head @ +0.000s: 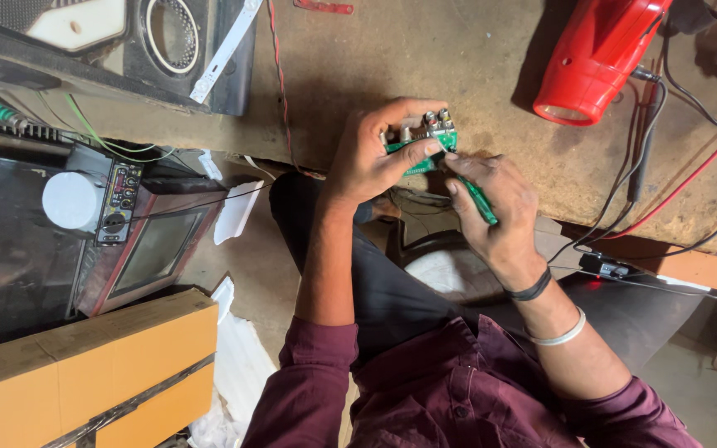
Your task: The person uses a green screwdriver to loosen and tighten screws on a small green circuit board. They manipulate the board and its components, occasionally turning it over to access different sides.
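Maroon sleeves (425, 390) framed both hands: the left hand (373, 158) pinched a green circuit board (425, 141) steady above the bench (458, 66), while right hand (499, 207) fingers gripped a green screwdriver (479, 199) against it.

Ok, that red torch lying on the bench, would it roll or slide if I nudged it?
The red torch looks rounded, so it may rock or roll sideways. Its glossy plastic probably slides easily on the bench. The cables beside it might snag it.

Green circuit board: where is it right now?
Head view, upper centre: the green circuit board is pinched in the left hand above the workbench, the right hand touching a green-handled tool to it.
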